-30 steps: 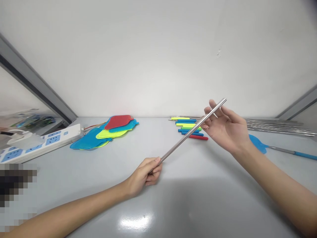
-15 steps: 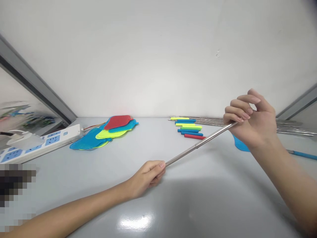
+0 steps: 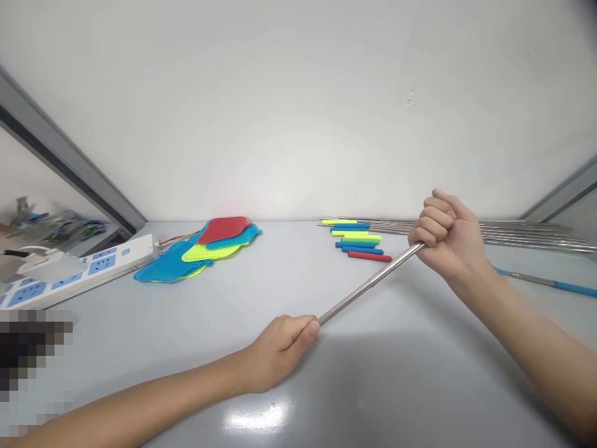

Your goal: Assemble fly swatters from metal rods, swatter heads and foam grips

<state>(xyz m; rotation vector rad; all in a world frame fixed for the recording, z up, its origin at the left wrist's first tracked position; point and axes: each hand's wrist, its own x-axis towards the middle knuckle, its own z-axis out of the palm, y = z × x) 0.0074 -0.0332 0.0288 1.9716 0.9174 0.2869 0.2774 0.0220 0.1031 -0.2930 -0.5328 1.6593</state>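
A slim silver telescopic rod [image 3: 369, 285] slants up to the right above the table, held at both ends. My left hand [image 3: 285, 348] is closed round its lower end, thumb along the metal. Around the upper end, my right hand [image 3: 443, 231] makes a fist, fingers curled over the rod. A joint between a thicker and a thinner section shows near mid-length. Both tips of the rod are hidden in my hands. Behind it lie several coloured handle sleeves [image 3: 362, 239] in yellow, blue, green and red.
Mesh fly swatter heads [image 3: 224, 230] in red, blue and yellow are piled at the back left. A white power strip [image 3: 100, 269] lies left of them. More metal rods [image 3: 527, 233] lie along the wall. A blue-handled fly swatter [image 3: 566, 287] lies beyond my right forearm.
My right hand's fingers have closed from a loose curl into a fist round the rod's upper end, and that hand has shifted left. My left hand has dropped slightly.
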